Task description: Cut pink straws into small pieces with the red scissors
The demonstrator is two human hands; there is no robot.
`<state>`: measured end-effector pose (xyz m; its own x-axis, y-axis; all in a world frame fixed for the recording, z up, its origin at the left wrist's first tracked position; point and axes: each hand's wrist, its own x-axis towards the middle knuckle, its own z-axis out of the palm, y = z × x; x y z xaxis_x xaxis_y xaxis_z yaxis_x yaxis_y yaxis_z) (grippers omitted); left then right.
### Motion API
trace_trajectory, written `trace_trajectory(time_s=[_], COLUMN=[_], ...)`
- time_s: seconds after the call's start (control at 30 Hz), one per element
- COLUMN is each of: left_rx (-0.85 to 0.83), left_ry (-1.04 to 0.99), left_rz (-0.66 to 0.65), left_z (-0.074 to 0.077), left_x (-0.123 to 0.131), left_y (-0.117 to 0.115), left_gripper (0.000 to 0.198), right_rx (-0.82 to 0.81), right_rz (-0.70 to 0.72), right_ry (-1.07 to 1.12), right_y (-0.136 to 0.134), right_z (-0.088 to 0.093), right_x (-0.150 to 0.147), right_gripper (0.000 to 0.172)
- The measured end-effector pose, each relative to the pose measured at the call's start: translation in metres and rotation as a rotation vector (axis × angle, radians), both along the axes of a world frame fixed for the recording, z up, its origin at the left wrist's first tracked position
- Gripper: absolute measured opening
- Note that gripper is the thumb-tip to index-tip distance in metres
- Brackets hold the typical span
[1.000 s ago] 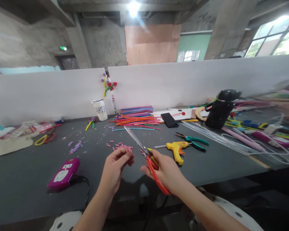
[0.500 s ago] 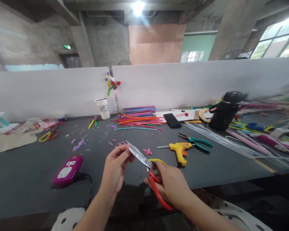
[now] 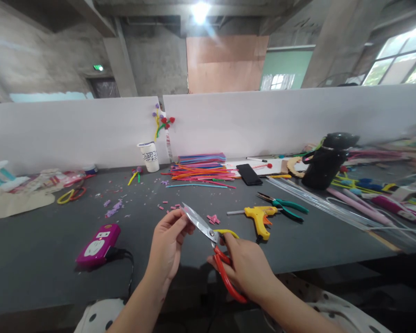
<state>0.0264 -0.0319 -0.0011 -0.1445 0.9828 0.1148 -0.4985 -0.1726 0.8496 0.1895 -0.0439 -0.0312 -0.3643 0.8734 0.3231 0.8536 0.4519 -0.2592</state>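
My right hand (image 3: pixel 247 261) is wrapped round the handles of a pair of scissors (image 3: pixel 199 224), one handle red and the other yellow. Their blades look closed together and point up and left to my left hand (image 3: pixel 169 238). Thumb and fingertips of that hand are pinched at the blade tip; whatever small thing sits between them is hidden. On the table just beyond lie small pink cut pieces (image 3: pixel 214 218). A yellow glue gun (image 3: pixel 260 217) rests to the right of the scissors, with teal-handled pliers (image 3: pixel 284 204) behind it.
A bundle of coloured pipe cleaners (image 3: pixel 201 169) lies at the back, beside a black phone (image 3: pixel 248 174). A patterned cup (image 3: pixel 149 157) stands left of it. On the left are a magenta device (image 3: pixel 99 245) with a cable and purple scraps (image 3: pixel 114 208). A black jug (image 3: pixel 326 162) stands at right.
The bit of pink at the blade tip no longer shows, and the blades look closed in both frames. Both hands keep nearly the same place; the view shifts slightly.
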Motion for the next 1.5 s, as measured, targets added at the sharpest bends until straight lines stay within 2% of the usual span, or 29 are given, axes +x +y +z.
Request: trace_trajectory(time_s=[0.73, 1.07, 1.2, 1.4, 1.5], left_rx=[-0.019, -0.049, -0.057, -0.159, -0.201], left_ry=[-0.028, 0.003, 0.030, 0.081, 0.126], left_rz=[-0.029, -0.040, -0.092, -0.387, -0.484], left_z=[0.000, 0.005, 0.007, 0.001, -0.003], left_x=[-0.002, -0.006, -0.006, 0.004, 0.010], left_y=[0.001, 0.001, 0.001, -0.003, -0.006], left_gripper=[0.005, 0.006, 0.005, 0.008, 0.011], right_rx=[0.056, 0.035, -0.123, -0.390, -0.567], right_rz=[0.041, 0.014, 0.026, 0.168, 0.136], right_ry=[-0.016, 0.008, 0.196, 0.780, 0.993], right_y=[-0.002, -0.001, 0.004, 0.017, 0.022], right_z=[-0.004, -0.002, 0.002, 0.018, 0.024], right_x=[-0.002, -0.002, -0.001, -0.005, -0.010], right_gripper=[0.026, 0.029, 0.028, 0.019, 0.021])
